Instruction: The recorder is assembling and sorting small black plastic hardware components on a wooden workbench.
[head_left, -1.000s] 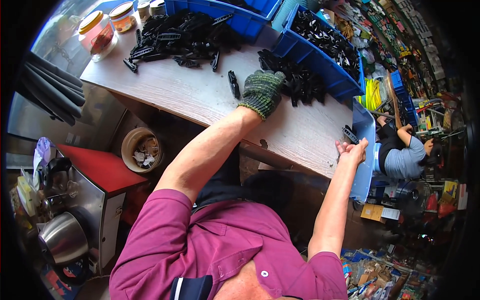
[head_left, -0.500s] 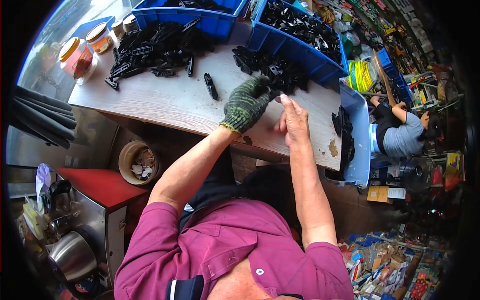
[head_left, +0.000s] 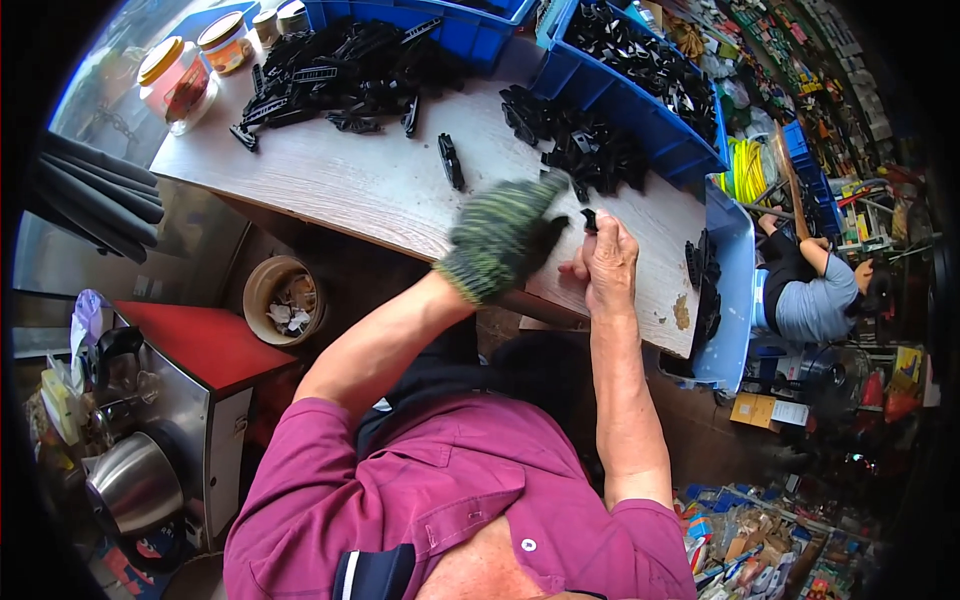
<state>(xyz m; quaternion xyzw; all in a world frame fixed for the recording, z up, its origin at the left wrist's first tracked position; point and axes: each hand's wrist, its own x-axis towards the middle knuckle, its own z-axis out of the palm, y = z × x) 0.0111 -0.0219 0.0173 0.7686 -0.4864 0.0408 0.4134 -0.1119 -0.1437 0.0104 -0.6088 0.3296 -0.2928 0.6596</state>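
Note:
My right hand (head_left: 608, 262) is bare and raised over the front of the table. Between its thumb and fingers it pinches a small black plastic piece (head_left: 589, 219), whose tip sticks up. Just left of it is my left hand (head_left: 500, 240), in a green-and-black knitted glove. Motion smears its fingers, and I cannot make out whether anything is in them. Past the glove, a single long black plastic part (head_left: 450, 161) lies by itself on the table. A heap of black plastic pieces (head_left: 595, 150) lies beyond my right hand.
The pale wooden table (head_left: 300, 185) carries a larger heap of long black parts (head_left: 340, 75) and lidded jars (head_left: 175, 85). Blue bins (head_left: 640, 110) stand behind. A light-blue bin (head_left: 730, 300) stands by the right edge. A bucket (head_left: 283, 300) is below; another person (head_left: 810, 290) sits at right.
My two hands have drawn apart, and the small black piece now shows in my right fingers. The gloved left hand has shifted down and is blurred. The whole view has shifted slightly.

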